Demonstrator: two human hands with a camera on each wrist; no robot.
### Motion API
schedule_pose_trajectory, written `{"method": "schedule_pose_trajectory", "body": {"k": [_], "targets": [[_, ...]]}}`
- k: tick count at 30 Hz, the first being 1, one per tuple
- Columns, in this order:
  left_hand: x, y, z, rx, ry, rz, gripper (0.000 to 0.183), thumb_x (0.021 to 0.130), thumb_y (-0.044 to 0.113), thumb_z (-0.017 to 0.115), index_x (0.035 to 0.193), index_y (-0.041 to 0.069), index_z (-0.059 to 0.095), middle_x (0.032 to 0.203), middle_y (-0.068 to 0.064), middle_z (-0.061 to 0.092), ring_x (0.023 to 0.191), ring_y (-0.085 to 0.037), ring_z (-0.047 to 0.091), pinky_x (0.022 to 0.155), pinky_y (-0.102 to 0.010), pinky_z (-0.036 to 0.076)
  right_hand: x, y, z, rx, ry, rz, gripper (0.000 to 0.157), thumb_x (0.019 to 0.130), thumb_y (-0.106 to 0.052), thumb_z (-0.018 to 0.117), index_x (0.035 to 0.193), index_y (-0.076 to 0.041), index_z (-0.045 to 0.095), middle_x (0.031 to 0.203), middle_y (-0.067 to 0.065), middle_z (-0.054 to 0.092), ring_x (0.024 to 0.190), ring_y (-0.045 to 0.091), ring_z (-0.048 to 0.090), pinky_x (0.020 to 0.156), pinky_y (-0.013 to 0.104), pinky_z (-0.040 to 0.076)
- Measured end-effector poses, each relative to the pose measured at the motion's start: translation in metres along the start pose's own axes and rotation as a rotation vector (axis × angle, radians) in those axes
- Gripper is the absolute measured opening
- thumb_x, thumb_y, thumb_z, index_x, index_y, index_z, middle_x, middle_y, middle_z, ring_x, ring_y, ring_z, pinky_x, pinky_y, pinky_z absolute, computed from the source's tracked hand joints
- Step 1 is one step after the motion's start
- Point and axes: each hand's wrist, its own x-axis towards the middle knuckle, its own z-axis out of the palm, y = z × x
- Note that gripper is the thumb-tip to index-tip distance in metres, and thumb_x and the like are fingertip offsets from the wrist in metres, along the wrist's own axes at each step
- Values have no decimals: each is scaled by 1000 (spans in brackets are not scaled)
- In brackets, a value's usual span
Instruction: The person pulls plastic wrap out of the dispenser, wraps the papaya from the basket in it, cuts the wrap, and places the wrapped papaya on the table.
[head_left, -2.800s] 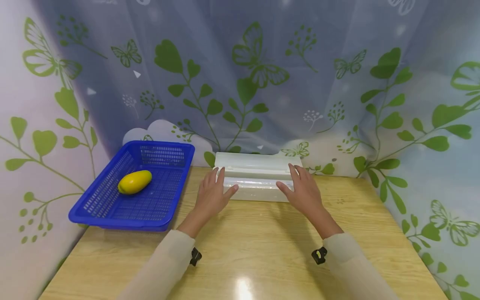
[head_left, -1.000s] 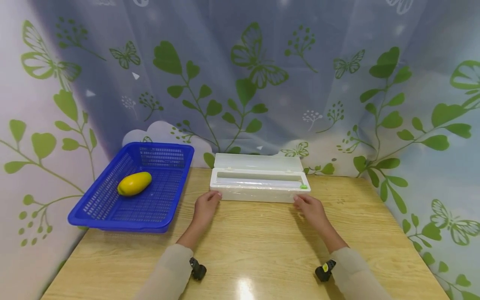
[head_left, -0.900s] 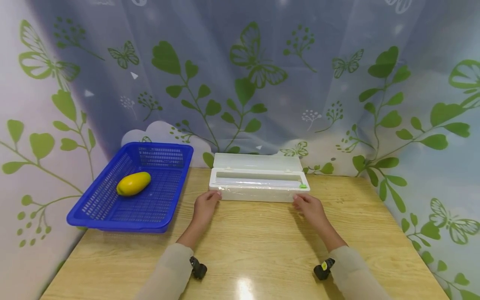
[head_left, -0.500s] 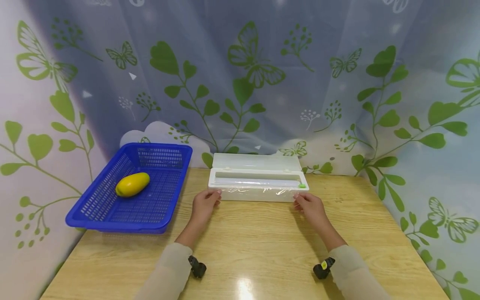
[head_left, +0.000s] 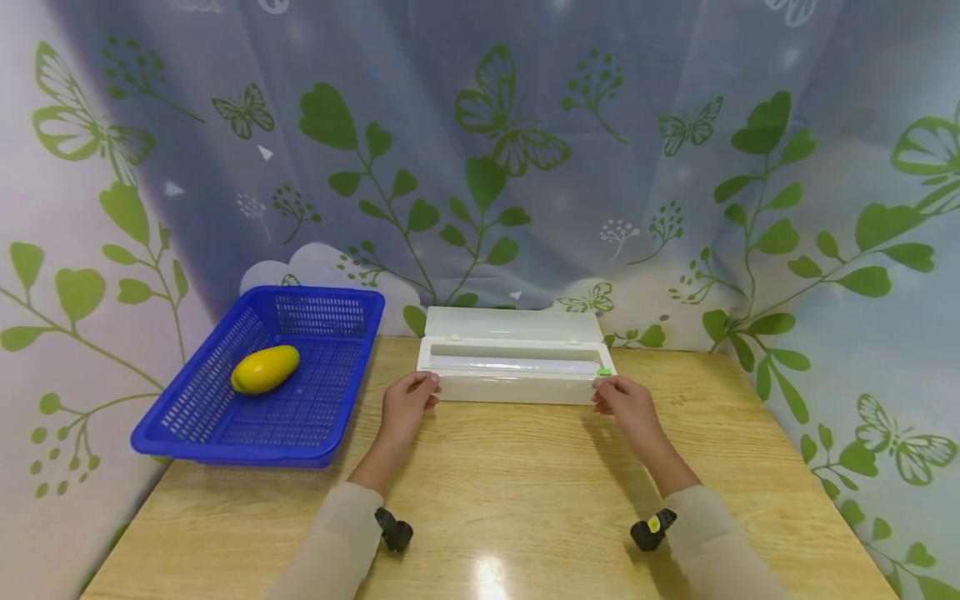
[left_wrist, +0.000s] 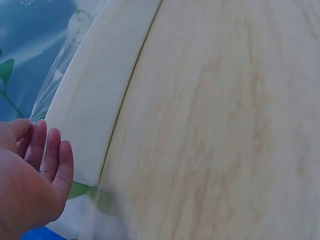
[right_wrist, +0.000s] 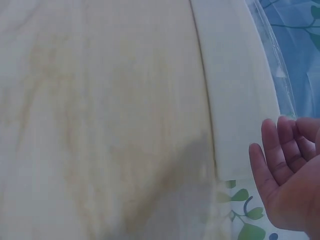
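Observation:
A white cling film dispenser box [head_left: 517,390] stands at the back of the table, its lid [head_left: 517,323] swung up behind. Inside lies a roll of cling film [head_left: 517,364], and a green slider [head_left: 604,372] sits at the right end. My left hand [head_left: 405,407] pinches the left end of the clear film edge [left_wrist: 56,75] between thumb and forefinger, its other fingers loosely bent. At the right front corner, my right hand [head_left: 630,410] pinches the other end of the film [right_wrist: 280,67] the same way. The film stretches between the hands along the box's upper front edge.
A blue plastic basket [head_left: 341,421] stands on the left of the wooden table [head_left: 495,492], with a yellow mango-like fruit [head_left: 266,370] in it. A patterned curtain [head_left: 420,100] hangs right behind the box.
Both hands have moved from over the box's opening to its front corners, now pinching the film edge. In the last half second they rise slightly and spread a little apart.

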Motion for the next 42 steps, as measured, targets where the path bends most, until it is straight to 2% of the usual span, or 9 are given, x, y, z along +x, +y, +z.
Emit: {"method": "schedule_pose_trajectory", "body": {"k": [4,9,14,16,20,25,32,38,42], "targets": [[1,3,0,22,5,23,19,97,17,68,105,1,73,85,-6,72,71,-20,65,73,-38,59,5,-5,-2,17,-5,-7,40,103,-29,59,114,9,63,84,-2,67,76,11,68,88,40,59],[2,9,1,24,25,22,20,96,20,70,106,4,75,86,-7,73,66,-18,62,71,-39,59,8,-11,-6,21,-16,3,43,102,-32,60,121,8,62,87,-4,67,75,7,67,88,38,59],[7,12,1,3,37,18,22,94,21,72,107,3,76,85,-4,72,62,-13,58,65,-28,57,9,-13,-6,44,-26,9,45,100,-32,64,123,6,61,89,-4,68,74,9,68,85,30,59],[8,14,0,-3,37,19,24,95,22,72,108,2,76,85,-3,72,62,-12,58,63,-24,55,10,-13,-6,46,-26,6,45,100,-33,65,122,6,61,89,-4,68,74,10,69,86,30,59],[10,17,1,-21,46,24,23,94,21,73,107,1,76,83,-1,72,60,-10,56,59,-20,52,12,-11,-5,40,-19,-7,44,100,-33,64,121,5,62,90,-6,68,74,9,69,91,38,58],[14,19,3,-37,59,44,21,93,18,73,106,1,76,81,1,70,57,-10,53,55,-20,49,16,-12,-3,51,-2,-32,42,101,-30,63,122,5,62,90,-7,67,73,8,68,95,47,55],[21,28,6,3,87,70,20,93,21,73,104,4,77,78,5,70,57,-9,53,53,-21,43,19,-18,-2,52,15,-41,42,101,-29,63,125,5,61,90,-10,67,72,6,67,90,37,58],[29,37,9,19,107,77,20,93,18,72,103,2,77,79,1,71,54,-8,50,51,-20,43,24,-25,-2,52,24,-39,45,101,-32,62,127,5,60,94,-9,67,74,6,67,93,39,57],[35,44,12,57,119,88,20,93,21,71,102,4,78,82,-4,73,52,-7,49,50,-20,41,26,-30,-2,51,32,-53,46,101,-32,63,128,6,60,93,-8,66,73,6,67,89,34,58]]}}
